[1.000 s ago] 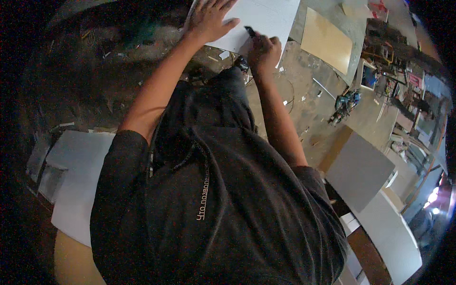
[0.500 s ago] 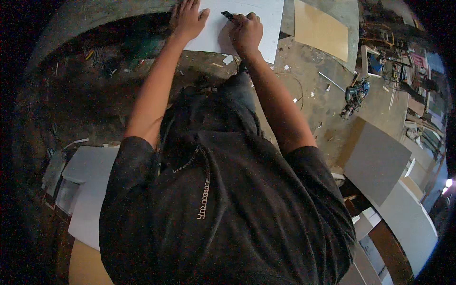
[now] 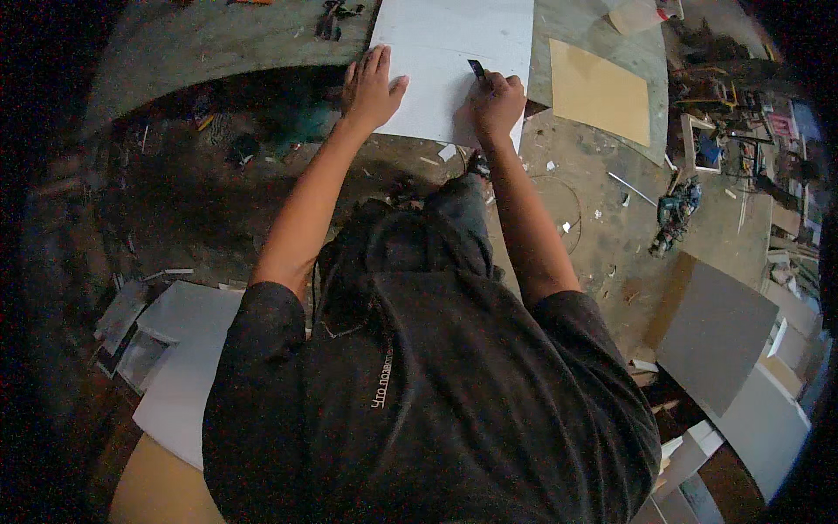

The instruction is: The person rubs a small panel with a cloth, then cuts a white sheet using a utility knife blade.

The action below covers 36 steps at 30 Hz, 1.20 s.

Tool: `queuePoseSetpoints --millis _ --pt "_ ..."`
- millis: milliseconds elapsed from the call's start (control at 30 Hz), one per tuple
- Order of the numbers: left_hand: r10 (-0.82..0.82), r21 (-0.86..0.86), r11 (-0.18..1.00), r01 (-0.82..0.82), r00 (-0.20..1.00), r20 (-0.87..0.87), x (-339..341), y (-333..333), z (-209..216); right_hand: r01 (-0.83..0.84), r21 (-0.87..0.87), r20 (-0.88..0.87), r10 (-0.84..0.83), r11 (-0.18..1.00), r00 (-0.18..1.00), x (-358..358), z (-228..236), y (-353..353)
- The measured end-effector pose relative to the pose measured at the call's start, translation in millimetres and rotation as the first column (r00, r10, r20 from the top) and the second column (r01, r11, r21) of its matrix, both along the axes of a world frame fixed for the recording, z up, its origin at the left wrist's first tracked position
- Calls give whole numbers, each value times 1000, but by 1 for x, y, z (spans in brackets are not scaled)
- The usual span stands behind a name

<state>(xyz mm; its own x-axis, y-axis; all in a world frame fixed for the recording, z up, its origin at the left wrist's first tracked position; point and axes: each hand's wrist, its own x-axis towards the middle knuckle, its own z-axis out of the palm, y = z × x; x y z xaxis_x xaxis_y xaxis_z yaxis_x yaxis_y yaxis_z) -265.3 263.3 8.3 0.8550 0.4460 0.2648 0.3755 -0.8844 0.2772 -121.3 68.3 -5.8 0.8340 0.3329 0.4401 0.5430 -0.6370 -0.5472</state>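
Observation:
A large white sheet [image 3: 428, 35] lies on the grey-green table at the top of the view. My left hand [image 3: 374, 94] rests flat on its left edge, fingers spread and holding nothing. Toward the sheet's right side, my right hand [image 3: 500, 108] is closed around a dark utility knife [image 3: 476, 70]. The knife's dark end points up and left, over the white surface; most of its handle is hidden in my fist. A faint line crosses the sheet beyond the knife.
Right of the sheet lies a tan panel [image 3: 601, 90], with a pale container [image 3: 642, 15] behind it. A dark power tool [image 3: 676, 214] and scraps litter the floor. Grey boards [image 3: 720, 336] lean at the lower right; white panels [image 3: 188, 367] lie at the lower left.
The whole view has shifted, so more of the tabletop shows. On the sheet, my right hand has moved slightly right and nearer with the knife, whose tip now points more upward. My left hand stays on the edge.

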Motion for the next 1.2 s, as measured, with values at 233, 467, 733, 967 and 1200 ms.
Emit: queuePoseSetpoints --millis 233,467,733,967,1200 --pt "112 -218 974 -65 971 213 -46 -28 -14 -185 -43 21 186 982 982 -22 4 38" --pt "397 -607 774 -179 885 245 -132 -78 -41 -366 16 -1 366 930 930 -20 16 137" --pt "681 -924 173 -340 719 -137 -233 -48 -143 -524 -46 -14 524 850 852 10 -7 165" --pt "780 -829 222 -513 604 -165 -277 -39 -204 -710 -219 73 737 670 673 9 -4 170" --pt "629 -917 280 -284 776 -49 -217 -30 -139 -724 -103 -1 728 682 686 -23 -11 148"
